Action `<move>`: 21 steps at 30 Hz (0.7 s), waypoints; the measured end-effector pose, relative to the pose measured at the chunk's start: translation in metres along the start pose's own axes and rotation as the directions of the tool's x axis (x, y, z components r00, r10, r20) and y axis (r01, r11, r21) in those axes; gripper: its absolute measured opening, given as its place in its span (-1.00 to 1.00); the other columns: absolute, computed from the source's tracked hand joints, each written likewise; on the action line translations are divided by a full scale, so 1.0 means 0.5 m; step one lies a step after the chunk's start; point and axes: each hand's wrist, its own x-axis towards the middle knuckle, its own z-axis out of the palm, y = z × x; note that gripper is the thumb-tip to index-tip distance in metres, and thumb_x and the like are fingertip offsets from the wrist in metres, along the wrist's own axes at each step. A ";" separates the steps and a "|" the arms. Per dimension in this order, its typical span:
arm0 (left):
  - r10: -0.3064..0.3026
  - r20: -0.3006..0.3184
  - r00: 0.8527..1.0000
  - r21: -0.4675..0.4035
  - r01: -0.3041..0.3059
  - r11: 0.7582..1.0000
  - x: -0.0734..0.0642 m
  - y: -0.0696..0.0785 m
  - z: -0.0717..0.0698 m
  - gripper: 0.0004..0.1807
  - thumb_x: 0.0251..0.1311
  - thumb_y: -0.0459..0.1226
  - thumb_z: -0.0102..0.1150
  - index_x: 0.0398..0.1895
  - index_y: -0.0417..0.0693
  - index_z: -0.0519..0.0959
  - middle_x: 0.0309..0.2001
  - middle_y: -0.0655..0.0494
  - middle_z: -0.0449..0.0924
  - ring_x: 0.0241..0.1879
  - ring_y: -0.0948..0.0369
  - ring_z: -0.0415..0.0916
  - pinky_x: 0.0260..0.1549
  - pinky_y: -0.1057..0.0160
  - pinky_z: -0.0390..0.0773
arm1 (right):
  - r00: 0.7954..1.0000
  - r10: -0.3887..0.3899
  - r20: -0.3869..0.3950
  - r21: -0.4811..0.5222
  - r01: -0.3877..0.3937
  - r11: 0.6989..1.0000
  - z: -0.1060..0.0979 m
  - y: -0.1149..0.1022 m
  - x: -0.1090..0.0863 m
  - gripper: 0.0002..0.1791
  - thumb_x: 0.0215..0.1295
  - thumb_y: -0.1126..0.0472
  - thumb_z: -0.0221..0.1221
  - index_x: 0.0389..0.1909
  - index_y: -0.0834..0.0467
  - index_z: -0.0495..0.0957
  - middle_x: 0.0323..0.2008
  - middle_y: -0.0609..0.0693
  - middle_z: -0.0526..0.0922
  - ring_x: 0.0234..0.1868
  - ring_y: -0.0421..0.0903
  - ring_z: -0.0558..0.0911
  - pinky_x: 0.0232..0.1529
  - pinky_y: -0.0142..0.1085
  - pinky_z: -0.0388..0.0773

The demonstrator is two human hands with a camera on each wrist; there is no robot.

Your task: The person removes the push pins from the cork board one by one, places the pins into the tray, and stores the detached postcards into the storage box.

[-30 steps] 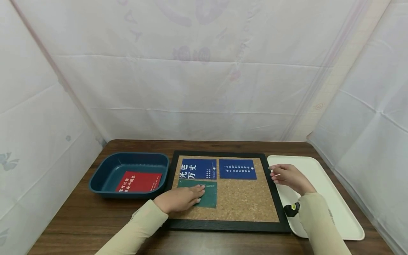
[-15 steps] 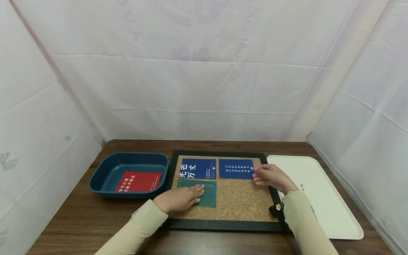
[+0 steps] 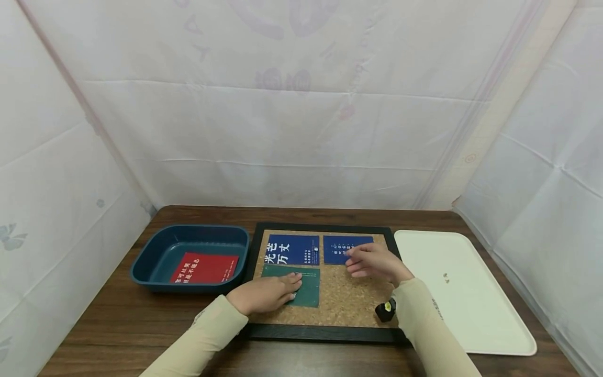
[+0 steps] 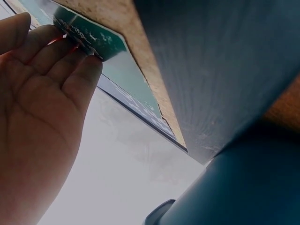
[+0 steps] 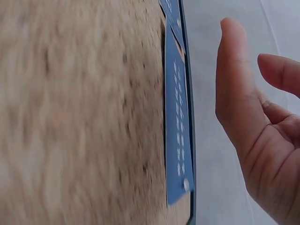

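Observation:
My left hand (image 3: 268, 293) lies with extended fingers on a green card (image 3: 308, 293) on the cork board (image 3: 358, 293). In the left wrist view its fingertips rest along the edge of that green card (image 4: 84, 35). My right hand (image 3: 374, 263) hovers over the board, thumb and fingers bent, partly covering a blue card (image 3: 335, 248) in the head view. Whether its fingertips pinch something small, I cannot tell. In the right wrist view, a small pale round pin head (image 5: 186, 184) shows near the end of this blue card. Left of it is another blue card (image 3: 297, 250) with large white characters.
A dark teal basin (image 3: 155, 251) with a red card (image 3: 207, 268) inside stands left of the board. To the right lies a white tray (image 3: 480, 309) with small gold-coloured bits (image 3: 446, 278). The board has a raised black frame (image 3: 325, 334). White sheeting hangs around the table.
My right hand has moved left from the tray's edge, over the right-hand blue card, to above the middle of the board. My left hand has stayed on the green card.

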 end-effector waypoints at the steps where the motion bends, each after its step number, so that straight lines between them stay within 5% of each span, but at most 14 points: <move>1: -0.001 0.001 1.000 -0.001 0.001 1.000 0.000 0.000 0.000 -0.51 0.46 -0.18 -0.11 0.41 -0.06 0.28 0.46 0.04 0.16 0.43 0.12 0.17 0.27 0.10 0.40 | 1.000 0.006 -0.001 -0.001 -0.006 1.000 0.007 -0.002 0.002 -0.56 0.47 0.20 -0.05 0.18 0.44 0.41 -0.20 0.18 0.66 -0.27 -0.10 0.71 -0.17 -0.21 0.70; 21: -0.028 -0.001 1.000 -0.010 0.028 1.000 0.004 -0.002 0.003 -0.51 0.47 -0.15 -0.12 0.42 0.00 0.28 0.46 0.09 0.17 0.42 0.15 0.19 0.28 0.08 0.38 | 0.990 0.004 0.144 -0.014 -0.002 1.000 0.092 -0.013 0.028 -0.61 0.46 0.24 -0.03 0.11 0.45 0.47 -0.21 0.23 0.70 -0.23 -0.03 0.75 -0.17 -0.22 0.69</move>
